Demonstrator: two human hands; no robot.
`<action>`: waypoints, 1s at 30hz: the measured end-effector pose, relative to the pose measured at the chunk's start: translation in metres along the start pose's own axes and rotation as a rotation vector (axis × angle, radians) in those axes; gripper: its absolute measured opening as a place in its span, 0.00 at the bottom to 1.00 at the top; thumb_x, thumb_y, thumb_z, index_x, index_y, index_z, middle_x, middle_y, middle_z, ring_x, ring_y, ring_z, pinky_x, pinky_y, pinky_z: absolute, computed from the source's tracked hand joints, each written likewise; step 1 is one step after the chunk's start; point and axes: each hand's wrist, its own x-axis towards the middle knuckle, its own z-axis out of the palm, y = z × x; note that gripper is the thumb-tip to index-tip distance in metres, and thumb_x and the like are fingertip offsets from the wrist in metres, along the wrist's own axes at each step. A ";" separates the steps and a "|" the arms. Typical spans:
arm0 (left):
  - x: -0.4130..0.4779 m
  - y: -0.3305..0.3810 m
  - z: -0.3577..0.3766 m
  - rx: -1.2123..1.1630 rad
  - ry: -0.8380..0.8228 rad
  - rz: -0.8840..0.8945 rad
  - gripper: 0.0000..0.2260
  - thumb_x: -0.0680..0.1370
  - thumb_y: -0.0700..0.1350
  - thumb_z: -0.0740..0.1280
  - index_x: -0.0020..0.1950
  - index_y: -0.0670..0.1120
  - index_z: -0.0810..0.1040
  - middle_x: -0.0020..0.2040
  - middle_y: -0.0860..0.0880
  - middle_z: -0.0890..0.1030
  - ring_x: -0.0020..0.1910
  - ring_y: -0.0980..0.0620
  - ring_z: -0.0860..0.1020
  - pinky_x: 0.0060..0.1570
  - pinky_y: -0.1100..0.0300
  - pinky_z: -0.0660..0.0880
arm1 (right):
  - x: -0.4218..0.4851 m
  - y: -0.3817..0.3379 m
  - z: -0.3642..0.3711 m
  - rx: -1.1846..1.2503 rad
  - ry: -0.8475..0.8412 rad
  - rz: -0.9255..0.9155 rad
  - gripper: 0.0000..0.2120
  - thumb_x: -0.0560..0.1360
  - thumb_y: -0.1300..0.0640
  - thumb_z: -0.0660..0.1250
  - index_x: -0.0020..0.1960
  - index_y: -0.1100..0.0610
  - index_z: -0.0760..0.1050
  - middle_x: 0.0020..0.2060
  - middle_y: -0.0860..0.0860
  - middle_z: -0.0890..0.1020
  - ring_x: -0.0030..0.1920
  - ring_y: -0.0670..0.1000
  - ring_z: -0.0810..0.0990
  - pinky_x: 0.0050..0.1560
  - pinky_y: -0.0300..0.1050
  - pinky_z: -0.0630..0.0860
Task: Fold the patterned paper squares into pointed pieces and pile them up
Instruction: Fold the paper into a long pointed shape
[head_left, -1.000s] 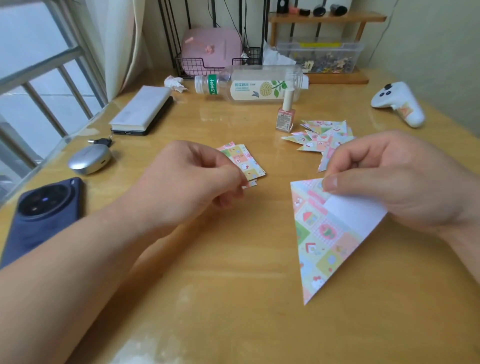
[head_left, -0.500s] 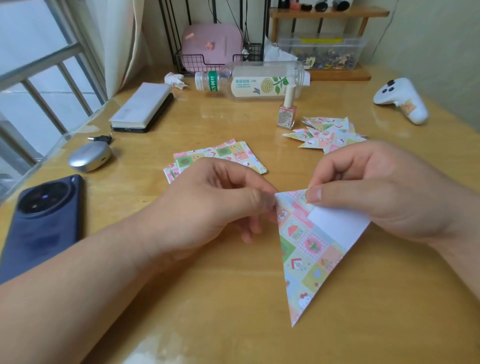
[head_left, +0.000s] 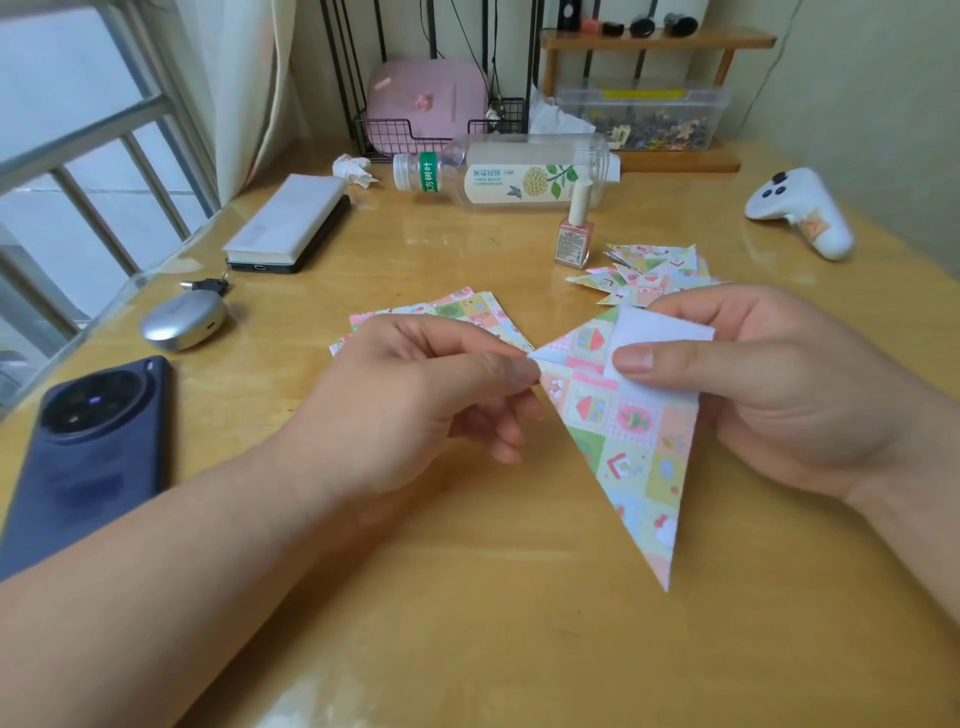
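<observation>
A patterned paper piece (head_left: 631, 441) folded into a long triangle is held above the wooden table, point down toward me, with a white flap showing at its top. My left hand (head_left: 431, 400) pinches its left corner between thumb and forefinger. My right hand (head_left: 769, 384) grips its top right, thumb pressed across the white flap. Behind my left hand lies a stack of flat patterned squares (head_left: 467, 309), partly hidden. A pile of folded pointed pieces (head_left: 644, 273) rests behind my right hand.
A pink nail polish bottle (head_left: 575, 234) stands by the pile. A plastic bottle (head_left: 509, 174) lies on its side behind it. A white controller (head_left: 802, 218) sits far right. A dark phone (head_left: 88, 447), an earbud case (head_left: 184, 325) and a power bank (head_left: 291, 223) lie left.
My left hand left the stack of squares and moved right to pinch the folded piece's left corner. Both hands lifted the piece, and its point now aims straighter down.
</observation>
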 end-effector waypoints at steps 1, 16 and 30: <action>0.001 0.000 0.000 -0.010 0.033 0.004 0.06 0.70 0.36 0.72 0.33 0.42 0.85 0.33 0.40 0.81 0.27 0.46 0.77 0.30 0.57 0.77 | 0.001 0.001 0.000 0.027 -0.022 0.010 0.14 0.69 0.60 0.71 0.51 0.67 0.82 0.49 0.64 0.85 0.50 0.63 0.85 0.52 0.57 0.79; 0.000 -0.003 0.008 -0.144 0.003 -0.056 0.07 0.69 0.41 0.73 0.40 0.36 0.84 0.35 0.41 0.81 0.30 0.48 0.78 0.33 0.55 0.81 | 0.000 0.006 0.007 0.006 -0.062 -0.014 0.15 0.72 0.62 0.70 0.58 0.64 0.82 0.55 0.58 0.85 0.58 0.58 0.83 0.64 0.57 0.77; 0.001 -0.002 0.009 -0.225 0.056 -0.067 0.03 0.68 0.35 0.71 0.37 0.41 0.85 0.34 0.42 0.81 0.31 0.48 0.79 0.33 0.55 0.82 | 0.001 0.006 0.012 0.036 0.021 -0.038 0.12 0.72 0.64 0.71 0.55 0.66 0.82 0.52 0.62 0.85 0.56 0.64 0.83 0.65 0.64 0.74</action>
